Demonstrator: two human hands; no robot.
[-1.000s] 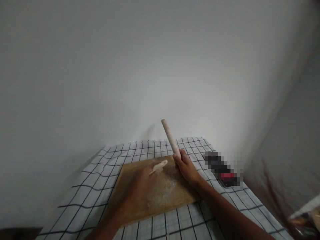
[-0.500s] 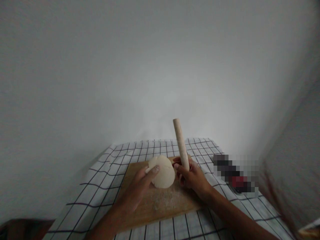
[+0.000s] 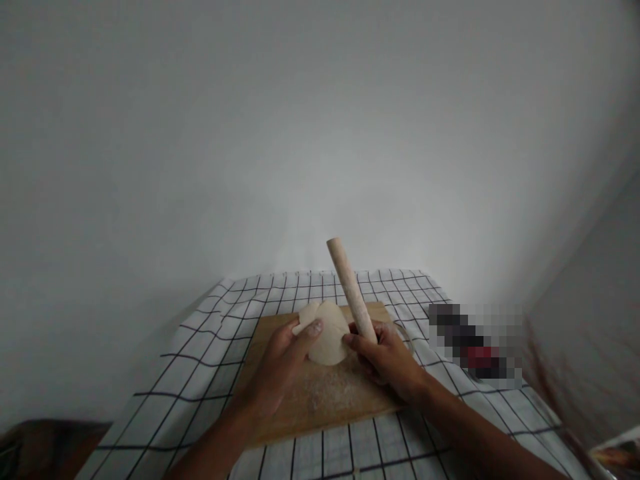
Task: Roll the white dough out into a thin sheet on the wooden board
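Observation:
A flattened round of pale dough (image 3: pixel 330 340) is held up over the wooden board (image 3: pixel 285 420). My left hand (image 3: pixel 287 353) grips its left side, thumb on top, and the edge there is folded over. In my right hand (image 3: pixel 383 353) a wooden rolling pin (image 3: pixel 351 287) is held near its lower end, tilted up and to the left. The right thumb and fingertips also touch the dough's right edge. Flour dusts the board below the dough.
A white cloth with dark grid lines (image 3: pixel 200 373) covers the table, which meets a plain pale wall (image 3: pixel 320 133). A pixelated dark and red object (image 3: pixel 477 353) lies at the right side. Dark reddish thin shapes (image 3: pixel 555 380) stand beyond the right edge.
The rolling pin has tipped further left. My right hand has moved in to the dough, and its thumb now touches the right edge. My left hand keeps its grip.

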